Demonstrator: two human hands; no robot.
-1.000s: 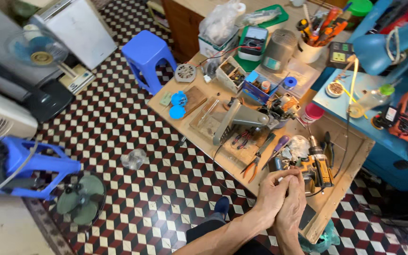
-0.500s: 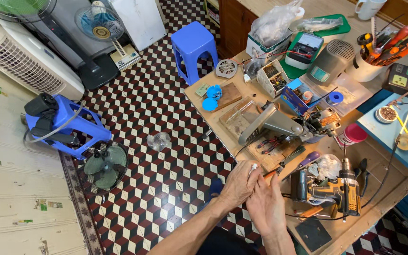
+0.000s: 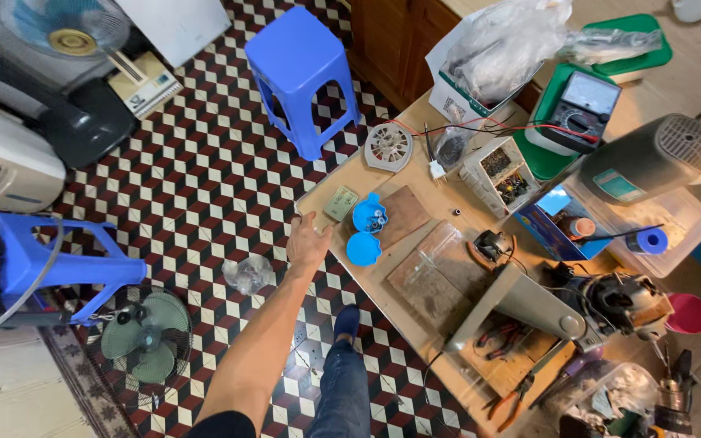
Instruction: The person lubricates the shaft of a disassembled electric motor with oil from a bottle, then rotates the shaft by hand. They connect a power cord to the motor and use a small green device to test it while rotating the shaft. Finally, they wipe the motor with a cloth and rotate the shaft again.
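**Nearly at the edge: an open hand beside small loose parts**

Right now only the left hand [image 3: 308,241] shows, stretched out from a bare forearm toward the near left edge of the wooden workbench [image 3: 415,312]. Its fingers are spread apart and grip nothing; the palm hovers at the bench edge, just beside a small pale green switch plate [image 3: 340,203]. The right hand is out of view.

Just past the plate sits a blue round tub [image 3: 368,216] with small metal pieces in it, and its blue lid [image 3: 363,249] lies loose beside it, close to the same edge. Both rest against a brown board [image 3: 402,216].

Risks, as I judge them:
- A sweep of the open fingers could nudge the plate or the lid off the edge onto the chequered tile floor [image 3: 204,186], where small things are hard to find on that busy pattern
- The tub is uncovered, so a knock would likely scatter its contents
- A clear plastic object [image 3: 247,274] lies on the floor below the bench edge, near the person's foot [image 3: 346,322], and could be stepped on
- Red and black test leads [image 3: 480,126] trail across the far side of the bench from a meter [image 3: 582,103]; a long reach could snag them
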